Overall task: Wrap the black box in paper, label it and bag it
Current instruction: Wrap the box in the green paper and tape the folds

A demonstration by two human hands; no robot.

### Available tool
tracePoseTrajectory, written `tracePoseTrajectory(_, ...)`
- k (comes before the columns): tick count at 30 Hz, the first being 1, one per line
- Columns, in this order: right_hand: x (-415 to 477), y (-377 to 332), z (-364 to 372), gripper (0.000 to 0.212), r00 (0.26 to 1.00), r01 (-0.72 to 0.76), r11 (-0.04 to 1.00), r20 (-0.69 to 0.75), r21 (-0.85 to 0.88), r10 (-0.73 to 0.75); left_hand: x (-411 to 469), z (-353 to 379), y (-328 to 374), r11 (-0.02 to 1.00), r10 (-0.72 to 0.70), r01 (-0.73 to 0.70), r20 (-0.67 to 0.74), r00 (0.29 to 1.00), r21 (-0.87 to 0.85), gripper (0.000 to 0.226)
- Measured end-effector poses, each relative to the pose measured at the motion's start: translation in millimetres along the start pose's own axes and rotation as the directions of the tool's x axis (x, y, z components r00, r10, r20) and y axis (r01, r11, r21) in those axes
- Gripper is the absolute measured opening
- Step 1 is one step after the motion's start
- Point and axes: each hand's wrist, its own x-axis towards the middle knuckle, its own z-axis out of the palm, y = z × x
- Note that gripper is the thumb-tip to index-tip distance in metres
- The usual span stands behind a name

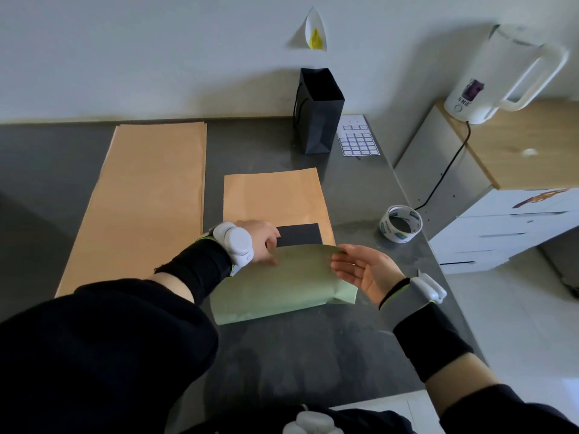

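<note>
The black box [299, 234] lies on a tan sheet of wrapping paper [275, 198] in the middle of the grey table; only its far strip shows. The near half of the sheet, greenish on its underside [282, 283], is folded up and over the box. My left hand [261, 241] pinches the folded edge at its left end, against the box. My right hand [365, 270] holds the right end of that edge with thumb and fingers, palm facing left. A black paper bag [318, 114] stands upright at the table's back. A sheet of small labels [358, 139] lies right of it.
A stack of larger tan paper [144, 198] lies to the left. A roll of tape [401, 223] sits near the table's right edge. Beyond that edge are a white drawer unit [501, 233] and a wooden cabinet with a white kettle [495, 73] and its black cord.
</note>
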Motion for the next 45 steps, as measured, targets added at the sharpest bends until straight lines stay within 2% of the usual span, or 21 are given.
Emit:
tracePoseTrajectory(3, -3, 1, 2, 0.021, 0.998, 0.069, 0.997, 0.001, -0.023, -0.069, 9, 3, -5, 1.000, 0.014, -0.015, -0.029, 0.999, -0.025, 0.028)
tracePoseTrajectory(5, -3, 6, 3, 0.033, 0.983, 0.182, 0.980, -0.019, -0.074, -0.184, 14, 5, -7, 0.997, 0.030, -0.032, -0.026, 0.999, -0.065, 0.031)
tracePoseTrajectory(7, -4, 16, 5, 0.040, 0.933, 0.338, 0.896, -0.020, -0.287, -0.358, 17, 8, -10, 0.994, 0.016, -0.017, -0.009, 1.000, -0.112, 0.024)
tracePoseTrajectory(8, -4, 23, 5, 0.038, 0.880, 0.420, 0.767, 0.012, -0.485, -0.474, 18, 9, -10, 0.992, 0.006, -0.007, -0.004, 1.000, -0.128, 0.020)
tracePoseTrajectory(9, -2, 31, 4, 0.032, 0.802, 0.486, 0.553, 0.094, -0.677, -0.589, 19, 9, -11, 0.990, -0.006, 0.006, 0.004, 1.000, -0.139, 0.019)
tracePoseTrajectory(10, -1, 41, 2, 0.027, 0.695, 0.540, 0.278, 0.234, -0.794, -0.680, 20, 10, -10, 0.991, -0.016, 0.018, 0.013, 1.000, -0.136, 0.019)
tracePoseTrajectory(11, 1, 49, -1, 0.029, 0.594, 0.573, 0.012, 0.405, -0.819, -0.695, 21, 10, -8, 0.991, -0.027, 0.029, 0.015, 1.000, -0.127, 0.022)
tracePoseTrajectory(12, 5, 58, -4, 0.033, 0.532, 0.577, -0.199, 0.550, -0.792, -0.643, 22, 11, -7, 0.992, -0.038, 0.039, 0.010, 0.999, -0.118, 0.024)
tracePoseTrajectory(13, 9, 66, -7, 0.039, 0.507, 0.557, -0.359, 0.649, -0.749, -0.567, 22, 11, -6, 0.993, -0.047, 0.046, -0.006, 0.999, -0.111, 0.023)
tracePoseTrajectory(15, 16, 77, -6, 0.051, 0.564, 0.472, -0.527, 0.701, -0.707, -0.436, 23, 11, -6, 0.995, -0.066, 0.063, -0.034, 0.997, -0.083, 0.019)
tracePoseTrajectory(18, 25, 80, -3, 0.060, 0.641, 0.431, -0.558, 0.676, -0.709, -0.364, 26, 14, -9, 0.990, -0.132, 0.130, -0.034, 0.991, -0.052, 0.010)
tracePoseTrajectory(21, 30, 82, -1, 0.068, 0.670, 0.412, -0.570, 0.661, -0.710, -0.338, 31, 17, -12, 0.985, -0.134, 0.130, -0.032, 0.990, -0.116, 0.021)
tracePoseTrajectory(24, 32, 84, 2, 0.071, 0.655, 0.383, -0.610, 0.670, -0.693, -0.350, 27, 19, -16, 0.974, -0.112, 0.096, -0.068, 0.991, -0.204, 0.024)
tracePoseTrajectory(26, 33, 87, 6, 0.081, 0.639, 0.371, -0.620, 0.675, -0.691, -0.370, 25, 20, -20, 0.967, -0.086, 0.058, -0.105, 0.991, -0.247, 0.019)
tracePoseTrajectory(31, 36, 94, 8, 0.085, 0.657, 0.327, -0.625, 0.646, -0.709, -0.389, 23, 27, -25, 0.904, -0.076, 0.007, -0.143, 0.987, -0.428, 0.017)
tracePoseTrajectory(38, 40, 89, 12, 0.086, 0.564, 0.392, -0.679, 0.745, -0.621, -0.355, 27, 35, -31, 0.856, -0.092, -0.010, -0.170, 0.981, -0.516, 0.023)
tracePoseTrajectory(41, 43, 91, 9, 0.095, 0.601, 0.393, -0.684, 0.735, -0.614, -0.315, 29, 35, -30, 0.855, -0.093, -0.002, -0.157, 0.983, -0.518, 0.024)
tracePoseTrajectory(45, 46, 94, 7, 0.108, 0.624, 0.366, -0.711, 0.725, -0.601, -0.291, 30, 42, -32, 0.823, -0.124, -0.035, -0.238, 0.963, -0.568, 0.038)
